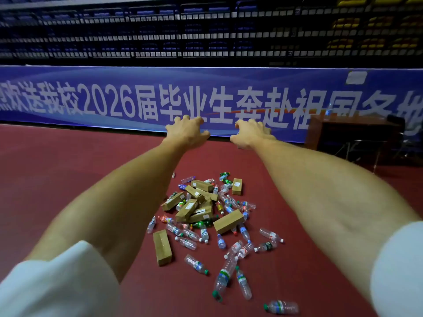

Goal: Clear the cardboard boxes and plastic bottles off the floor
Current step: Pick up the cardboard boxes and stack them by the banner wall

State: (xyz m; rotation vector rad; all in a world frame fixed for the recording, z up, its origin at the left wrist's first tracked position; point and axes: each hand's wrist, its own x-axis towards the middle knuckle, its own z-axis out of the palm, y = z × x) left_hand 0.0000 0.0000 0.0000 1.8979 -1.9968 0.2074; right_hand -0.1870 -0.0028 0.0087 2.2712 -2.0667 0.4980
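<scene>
I am looking into an indoor sports arena, the spectator side of a court hall. Across the far side rise tiers of folded-up blue seats, with yellow seats at the far right. Below them a long blue banner, printed with large white Chinese characters and "2026", runs the whole width along the edge of a dark red sports floor. At the right, by the banner, stands a brown wooden surface with a water bottle on it.
</scene>
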